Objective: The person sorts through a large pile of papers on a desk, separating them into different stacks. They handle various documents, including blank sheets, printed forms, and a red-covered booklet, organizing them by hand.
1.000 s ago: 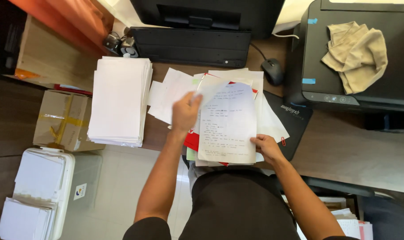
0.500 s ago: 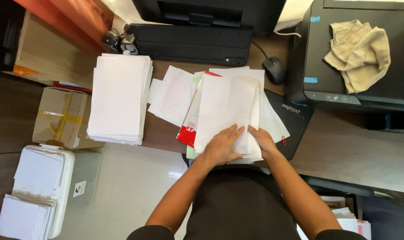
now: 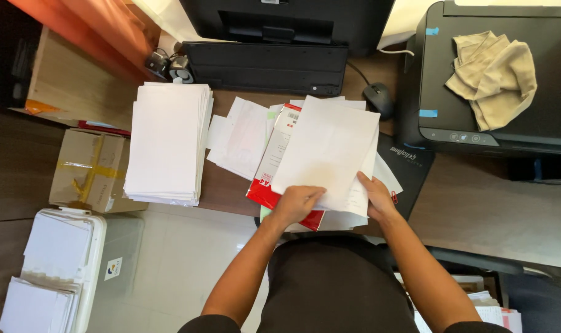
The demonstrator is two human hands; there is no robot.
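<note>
- White sheet [image 3: 326, 154] lies on the paper pile, tilted to the right.
- Left hand [image 3: 297, 203] pinches its near edge.
- Right hand [image 3: 375, 196] grips its right corner.

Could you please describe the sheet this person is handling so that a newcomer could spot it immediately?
Start at the black keyboard on the desk; directly below lies a messy spread of papers. The blank white sheet tops it, pinched by the left hand and right hand, overlapping a red-and-white paper wrapper.
</note>
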